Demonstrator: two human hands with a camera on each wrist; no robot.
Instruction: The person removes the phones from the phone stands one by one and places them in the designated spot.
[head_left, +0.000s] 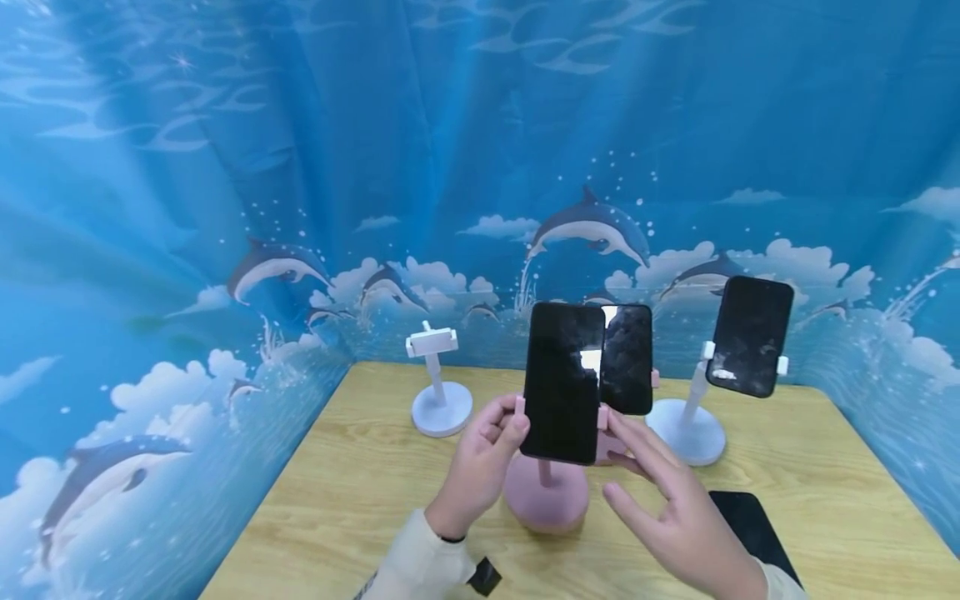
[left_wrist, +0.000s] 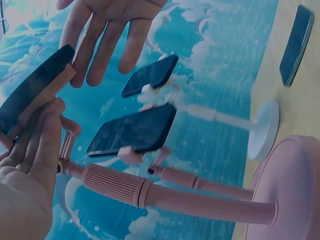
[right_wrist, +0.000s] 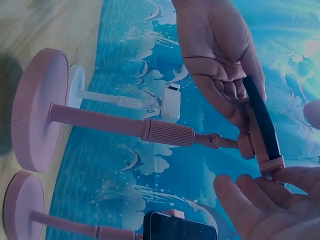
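A black smartphone (head_left: 562, 383) sits upright in the clamp of the nearer pink phone stand (head_left: 547, 496). My left hand (head_left: 483, 462) pinches the left side of this clamp, thumb in front and fingers curled behind, as the right wrist view shows. At the opposite side, fingertips of my right hand (head_left: 675, 508) touch the pink clamp arm (head_left: 603, 417); its thumb stands apart and its fingers are loosely extended. The right wrist view shows the stand's ribbed pole (right_wrist: 170, 132) and round base (right_wrist: 40, 110).
Behind stands another pink stand with a phone (head_left: 628, 358). To the right, a white stand (head_left: 686, 432) holds a phone (head_left: 750, 333). A white stand (head_left: 441, 408) without a phone is at back left. Another phone (head_left: 753, 529) lies on the wooden table (head_left: 330, 500), near the right forearm.
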